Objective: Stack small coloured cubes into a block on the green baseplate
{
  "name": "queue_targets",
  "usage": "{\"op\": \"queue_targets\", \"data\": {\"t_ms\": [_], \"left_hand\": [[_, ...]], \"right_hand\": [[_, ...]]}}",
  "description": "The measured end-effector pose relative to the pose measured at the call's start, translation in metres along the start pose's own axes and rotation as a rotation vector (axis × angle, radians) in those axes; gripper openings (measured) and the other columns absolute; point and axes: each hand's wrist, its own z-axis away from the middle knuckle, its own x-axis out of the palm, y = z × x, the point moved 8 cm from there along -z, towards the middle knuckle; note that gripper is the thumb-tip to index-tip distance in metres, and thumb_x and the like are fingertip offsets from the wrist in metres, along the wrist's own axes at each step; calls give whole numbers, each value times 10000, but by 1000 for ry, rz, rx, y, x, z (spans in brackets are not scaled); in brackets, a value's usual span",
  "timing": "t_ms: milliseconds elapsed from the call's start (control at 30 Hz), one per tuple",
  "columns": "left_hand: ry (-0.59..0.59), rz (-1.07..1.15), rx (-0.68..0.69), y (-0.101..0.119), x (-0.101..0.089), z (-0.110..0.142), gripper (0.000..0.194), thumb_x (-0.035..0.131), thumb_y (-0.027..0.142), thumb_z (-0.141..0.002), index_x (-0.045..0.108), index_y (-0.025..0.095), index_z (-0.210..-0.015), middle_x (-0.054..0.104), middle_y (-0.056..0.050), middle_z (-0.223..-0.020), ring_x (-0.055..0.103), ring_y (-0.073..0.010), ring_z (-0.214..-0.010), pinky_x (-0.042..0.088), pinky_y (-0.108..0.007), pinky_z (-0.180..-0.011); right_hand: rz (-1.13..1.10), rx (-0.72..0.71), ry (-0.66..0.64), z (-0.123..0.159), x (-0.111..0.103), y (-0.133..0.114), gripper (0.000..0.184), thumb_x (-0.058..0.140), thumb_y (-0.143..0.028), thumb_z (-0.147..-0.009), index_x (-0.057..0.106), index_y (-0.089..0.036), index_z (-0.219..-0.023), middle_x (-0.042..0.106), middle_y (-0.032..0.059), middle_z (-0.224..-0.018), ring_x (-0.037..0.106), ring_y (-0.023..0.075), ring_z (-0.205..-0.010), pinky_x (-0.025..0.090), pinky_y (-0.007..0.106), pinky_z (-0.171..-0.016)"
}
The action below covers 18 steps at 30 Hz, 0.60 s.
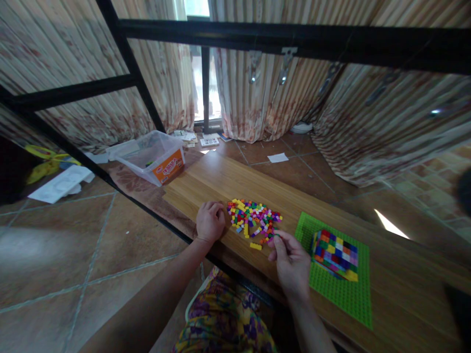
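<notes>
My left hand (211, 221) rests on the wooden board with its fingers curled in, beside the left end of a loose pile of small toy bricks (253, 213) in many colours. No brick shows in it. At the pile's near right end, my right hand (292, 257) is closed in a pinch at the fingertips, where a small dark green brick (275, 236) shows in part. A yellow brick (255, 246) lies apart on the pile's near side. To the right, a block of joined multicoloured bricks (336, 251) stands on a green studded baseplate (360, 299).
A clear plastic tub (147, 157) with an orange label stands past the board's far left end. Black metal bars (257, 32) cross ahead, before striped curtains (243, 93). White packaging (62, 184) and a paper sheet (277, 158) lie on the tiled floor.
</notes>
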Motion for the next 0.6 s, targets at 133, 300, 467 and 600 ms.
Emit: {"op": "queue_targets", "data": {"t_ms": [133,300,467,600], "left_hand": [[7,13,6,2,-2,0,180,527,129,-817,684,215,-804,689,-52,-890,601,-214,-875,502,-363,-829],[4,12,-1,2,-2,0,173,531,132,-821,684,213,-810,685,-53,-888,600,-211,-879,501,-362,-835],[-13,14,5,2,0,0,176,527,133,-828,684,211,-813,688,-53,-912,602,-206,-873,497,-353,-822],[-2,8,4,2,-1,0,173,534,127,-818,686,209,-809,690,-51,-900,601,-213,-877,496,-354,-828]], "right_hand": [[391,-138,-131,-11,19,-9,296,529,-423,-880,727,-232,-987,740,39,-826,650,175,-671,476,275,-613],[735,-302,-179,-24,40,-16,233,532,-341,-882,735,-271,-972,754,28,-872,675,181,-736,459,282,-678],[686,-279,-144,-30,32,-13,305,544,-442,-879,730,-241,-1014,753,37,-889,675,179,-717,470,284,-680],[553,-273,-70,-24,14,-14,338,480,-427,-914,738,-214,-964,751,62,-888,680,183,-742,487,288,-701]]}}
